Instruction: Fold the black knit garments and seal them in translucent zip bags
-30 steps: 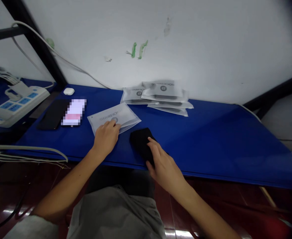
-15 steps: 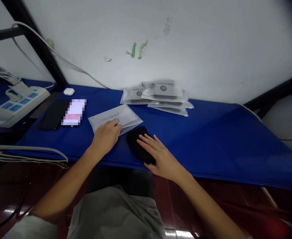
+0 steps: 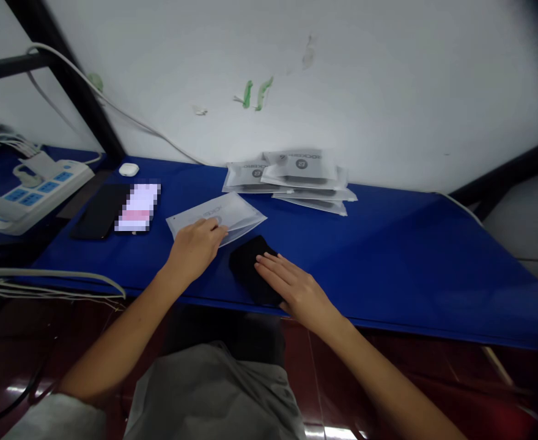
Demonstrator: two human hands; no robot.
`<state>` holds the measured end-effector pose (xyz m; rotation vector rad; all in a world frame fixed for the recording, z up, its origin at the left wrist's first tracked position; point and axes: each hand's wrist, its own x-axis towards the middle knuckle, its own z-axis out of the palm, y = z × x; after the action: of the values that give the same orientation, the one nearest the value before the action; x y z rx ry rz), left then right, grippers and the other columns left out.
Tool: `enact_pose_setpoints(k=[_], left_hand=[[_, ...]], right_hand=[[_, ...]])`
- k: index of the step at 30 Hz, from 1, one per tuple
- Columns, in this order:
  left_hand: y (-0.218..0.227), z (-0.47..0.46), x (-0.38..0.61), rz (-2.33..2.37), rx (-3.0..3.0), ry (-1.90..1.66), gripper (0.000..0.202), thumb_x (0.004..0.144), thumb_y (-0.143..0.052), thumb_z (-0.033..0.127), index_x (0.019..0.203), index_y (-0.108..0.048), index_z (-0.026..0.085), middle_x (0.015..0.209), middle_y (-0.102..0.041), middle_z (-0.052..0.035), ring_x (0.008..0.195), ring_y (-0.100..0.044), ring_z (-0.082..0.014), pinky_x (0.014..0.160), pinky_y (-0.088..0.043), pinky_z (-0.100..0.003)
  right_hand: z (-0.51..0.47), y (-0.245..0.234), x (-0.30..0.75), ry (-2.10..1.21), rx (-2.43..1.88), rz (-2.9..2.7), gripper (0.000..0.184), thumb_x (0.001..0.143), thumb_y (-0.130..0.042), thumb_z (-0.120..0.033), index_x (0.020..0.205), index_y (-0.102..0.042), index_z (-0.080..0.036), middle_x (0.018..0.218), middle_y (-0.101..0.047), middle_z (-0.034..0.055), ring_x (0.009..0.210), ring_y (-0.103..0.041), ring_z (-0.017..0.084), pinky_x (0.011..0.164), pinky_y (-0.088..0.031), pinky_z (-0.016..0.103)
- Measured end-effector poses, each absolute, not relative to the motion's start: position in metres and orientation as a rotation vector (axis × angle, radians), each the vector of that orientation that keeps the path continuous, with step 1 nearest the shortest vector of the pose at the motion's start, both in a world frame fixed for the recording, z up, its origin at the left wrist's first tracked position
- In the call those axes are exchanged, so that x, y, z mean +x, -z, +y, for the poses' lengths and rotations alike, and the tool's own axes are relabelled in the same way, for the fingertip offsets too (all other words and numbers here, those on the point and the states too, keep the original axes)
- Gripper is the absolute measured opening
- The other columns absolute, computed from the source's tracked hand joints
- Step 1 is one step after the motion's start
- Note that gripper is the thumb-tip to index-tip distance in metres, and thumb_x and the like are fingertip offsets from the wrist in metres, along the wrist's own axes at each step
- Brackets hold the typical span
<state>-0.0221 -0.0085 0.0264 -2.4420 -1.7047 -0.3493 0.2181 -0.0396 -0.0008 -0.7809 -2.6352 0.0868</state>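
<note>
A frosted plastic pouch (image 3: 223, 212) lies flat on the blue table cover (image 3: 388, 244). My left hand (image 3: 194, 247) grips the pouch's near edge, fingers curled on it. Just right of it lies a folded black cloth item (image 3: 249, 264), close to the table's front edge. My right hand (image 3: 291, 288) rests flat on the black item with its fingers stretched out and together, pointing left toward the pouch.
A pile of several frosted pouches (image 3: 291, 177) sits by the white wall. Two phones (image 3: 117, 209) and a white earbud case (image 3: 128, 169) lie at the left. A white power strip (image 3: 25, 189) with cables stands further left. My grey-clad lap is below the table edge.
My right hand has flattened on the black item and slid it left, closer to the pouch. My left hand has stayed on the pouch's edge, and the pouch has shifted slightly.
</note>
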Motion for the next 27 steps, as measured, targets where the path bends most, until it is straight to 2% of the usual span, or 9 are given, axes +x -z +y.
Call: enact_pose_setpoints(k=[3, 6, 10, 16, 22, 27], left_hand=[[-0.025, -0.009, -0.021, -1.658, -2.405, 0.346, 0.027, 0.096, -0.041, 0.02, 0.098, -0.068, 0.018, 0.088, -0.065, -0.0071, 0.084, -0.061, -0.0203, 0.062, -0.044, -0.029], [-0.026, -0.012, -0.02, -1.596, -2.461, 0.336, 0.027, 0.094, -0.042, 0.014, 0.104, -0.066, 0.017, 0.091, -0.065, -0.0071, 0.087, -0.06, -0.0206, 0.063, -0.045, -0.029], [-0.027, -0.016, -0.022, -1.588, -2.508, 0.431, 0.028, 0.093, -0.041, 0.011, 0.103, -0.066, 0.018, 0.09, -0.064, -0.0059, 0.087, -0.06, -0.0182, 0.062, -0.045, -0.026], [-0.034, -0.015, -0.026, -1.629, -2.422, 0.577, 0.031, 0.098, -0.039, 0.026, 0.095, -0.068, 0.019, 0.081, -0.062, -0.0037, 0.073, -0.058, -0.0136, 0.059, -0.042, -0.024], [-0.042, -0.016, -0.02, -1.596, -2.465, 0.517, 0.029, 0.097, -0.04, 0.024, 0.094, -0.068, 0.018, 0.082, -0.063, -0.004, 0.074, -0.06, -0.0143, 0.06, -0.043, -0.024], [-0.041, -0.016, -0.019, -1.595, -2.557, 0.453, 0.025, 0.095, -0.042, 0.019, 0.099, -0.067, 0.018, 0.089, -0.064, -0.0049, 0.078, -0.063, -0.0157, 0.063, -0.047, -0.025]], right_hand=[[-0.049, -0.012, 0.214, 0.128, -0.665, -2.583, 0.044, 0.086, -0.047, -0.003, 0.128, -0.056, -0.013, 0.131, -0.06, 0.0143, 0.133, -0.042, 0.026, 0.108, -0.041, 0.047], [-0.05, -0.02, 0.208, 0.313, -0.546, -2.487, 0.035, 0.089, -0.049, -0.004, 0.12, -0.061, -0.014, 0.126, -0.063, 0.0121, 0.133, -0.04, 0.027, 0.107, -0.042, 0.047], [-0.04, -0.015, 0.204, 0.299, -0.486, -2.464, 0.036, 0.088, -0.053, -0.004, 0.12, -0.062, -0.017, 0.127, -0.063, 0.0099, 0.133, -0.04, 0.027, 0.107, -0.042, 0.048], [-0.03, -0.006, 0.204, 0.251, -0.551, -2.532, 0.037, 0.088, -0.052, -0.002, 0.12, -0.062, -0.018, 0.128, -0.062, 0.0104, 0.132, -0.042, 0.027, 0.107, -0.042, 0.049], [-0.031, -0.011, 0.196, 0.478, -0.436, -2.549, 0.027, 0.09, -0.051, -0.006, 0.113, -0.064, -0.014, 0.121, -0.066, 0.0106, 0.126, -0.05, 0.028, 0.104, -0.047, 0.047], [-0.026, -0.01, 0.193, 0.528, -0.437, -2.563, 0.028, 0.092, -0.049, -0.008, 0.114, -0.064, -0.016, 0.123, -0.066, 0.0091, 0.126, -0.05, 0.027, 0.103, -0.048, 0.047]])
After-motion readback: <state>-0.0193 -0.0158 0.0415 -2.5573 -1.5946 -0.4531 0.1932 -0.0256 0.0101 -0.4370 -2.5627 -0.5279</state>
